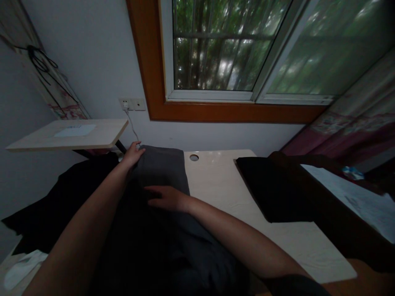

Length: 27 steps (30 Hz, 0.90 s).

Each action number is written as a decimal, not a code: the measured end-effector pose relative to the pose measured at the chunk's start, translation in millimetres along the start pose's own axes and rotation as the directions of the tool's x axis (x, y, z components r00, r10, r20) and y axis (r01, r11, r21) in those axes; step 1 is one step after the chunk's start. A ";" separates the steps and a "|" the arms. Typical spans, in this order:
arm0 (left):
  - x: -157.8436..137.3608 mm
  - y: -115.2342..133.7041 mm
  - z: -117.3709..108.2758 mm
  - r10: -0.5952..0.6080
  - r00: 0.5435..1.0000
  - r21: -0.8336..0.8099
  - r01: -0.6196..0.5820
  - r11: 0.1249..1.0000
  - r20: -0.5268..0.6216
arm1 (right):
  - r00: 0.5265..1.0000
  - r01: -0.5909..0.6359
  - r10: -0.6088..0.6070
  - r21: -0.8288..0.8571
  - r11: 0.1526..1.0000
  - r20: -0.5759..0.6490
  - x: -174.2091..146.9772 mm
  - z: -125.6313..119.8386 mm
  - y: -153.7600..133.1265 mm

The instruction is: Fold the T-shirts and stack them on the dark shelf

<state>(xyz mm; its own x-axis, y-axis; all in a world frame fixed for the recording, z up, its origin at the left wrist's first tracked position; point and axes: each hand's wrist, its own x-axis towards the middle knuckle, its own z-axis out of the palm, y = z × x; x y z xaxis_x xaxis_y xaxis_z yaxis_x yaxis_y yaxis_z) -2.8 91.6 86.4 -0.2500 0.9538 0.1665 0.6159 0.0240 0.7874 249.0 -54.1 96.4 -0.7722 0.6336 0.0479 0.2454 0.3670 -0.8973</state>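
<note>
A dark grey piece of cloth (162, 164), which looks like a garment, lies spread over the pale tabletop (216, 176). Its nearer part runs into very dark fabric close to my body, so the border between them is hard to make out. At the far left edge of the cloth rests my left hand (134, 155), its thumb and fingers apart. My right hand (168, 198) is over the middle of the cloth, lower and to the right, with fingers stretched and a gap between them and the thumb. Shadow hides part of its fingertips.
A folded black cloth (274, 189) lies on the table's right side. More black fabric (74, 185) is heaped at the left, below a raised pale shelf (101, 137) with a paper on it. A cable (132, 125) hangs from the wall socket (126, 103). White material (24, 267) sits lower left.
</note>
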 end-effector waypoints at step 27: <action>-133.1 -25.6 -21.4 -0.059 0.988 0.270 0.019 0.963 0.140 | 0.901 -0.284 0.200 -0.174 0.943 -0.385 -68.6 -36.6 62.1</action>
<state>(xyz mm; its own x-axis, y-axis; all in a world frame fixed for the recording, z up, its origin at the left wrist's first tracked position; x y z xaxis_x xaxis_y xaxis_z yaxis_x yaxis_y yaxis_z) -1.3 -42.4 56.8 -0.1783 0.9834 0.0351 0.7899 0.1218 0.6010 338.7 -49.9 53.5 -0.4213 0.9063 0.0325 0.5526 0.2850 -0.7832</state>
